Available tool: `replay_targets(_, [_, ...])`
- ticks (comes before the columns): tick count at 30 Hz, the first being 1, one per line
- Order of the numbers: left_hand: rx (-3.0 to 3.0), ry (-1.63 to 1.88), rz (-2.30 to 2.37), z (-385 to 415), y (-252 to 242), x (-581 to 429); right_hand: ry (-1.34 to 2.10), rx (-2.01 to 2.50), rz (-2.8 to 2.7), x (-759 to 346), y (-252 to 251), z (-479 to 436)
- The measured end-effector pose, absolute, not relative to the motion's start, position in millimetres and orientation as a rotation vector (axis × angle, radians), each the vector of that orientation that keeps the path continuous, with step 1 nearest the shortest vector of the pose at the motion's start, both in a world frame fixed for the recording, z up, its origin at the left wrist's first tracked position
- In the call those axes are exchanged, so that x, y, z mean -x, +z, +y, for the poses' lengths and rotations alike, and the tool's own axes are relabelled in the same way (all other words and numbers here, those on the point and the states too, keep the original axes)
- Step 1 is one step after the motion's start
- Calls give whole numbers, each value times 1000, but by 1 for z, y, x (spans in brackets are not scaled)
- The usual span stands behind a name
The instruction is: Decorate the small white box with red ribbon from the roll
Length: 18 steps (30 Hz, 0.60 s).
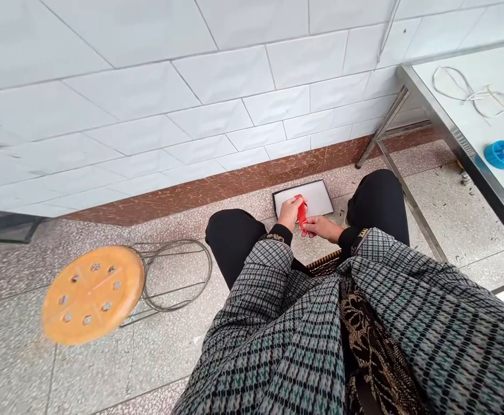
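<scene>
Between my knees, both hands are close together in the head view. My left hand (290, 212) is closed around the upper part of a narrow bright red thing (301, 214), perhaps a strip or ribbon; its exact kind is too small to make out. At its lower end, the fingers of my right hand (321, 227) pinch the same red thing. Below and beyond my hands, a shallow white tray-like panel with a dark rim (318, 195) lies on the floor near the wall, partly hidden by my left hand.
An orange round-topped stool (91, 295) with metal legs lies tipped on the speckled floor at left. To the right stands a metal-edged white table (446, 95), bearing a blue spool with a yellow piece (500, 154) and loose grey cable (472, 95). A tiled wall (243, 75) rises in front.
</scene>
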<state>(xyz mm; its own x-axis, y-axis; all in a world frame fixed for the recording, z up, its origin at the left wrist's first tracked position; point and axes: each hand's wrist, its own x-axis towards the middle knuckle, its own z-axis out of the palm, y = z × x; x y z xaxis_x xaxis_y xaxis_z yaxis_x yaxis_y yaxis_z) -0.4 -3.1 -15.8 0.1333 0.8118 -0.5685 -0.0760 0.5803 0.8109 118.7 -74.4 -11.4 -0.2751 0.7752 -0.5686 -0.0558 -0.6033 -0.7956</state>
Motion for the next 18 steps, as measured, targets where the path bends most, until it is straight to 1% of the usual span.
replay_targets(6, [-723,699,1305,-6,-14,-3,1892,1496,-824,-119,-16,-74])
replay_targets(11, [-724,715,1329,-5,-14,-5,1807,1553,-717,-121,-11,-71])
replay_targets(15, [-735,746,1348,-5,-15,-6,1803,1546,-657,-123,-6,-71])
replay_targets(18, [-756,711,1341,-6,-17,-8,1765,1538,-586,-125,-2,-70])
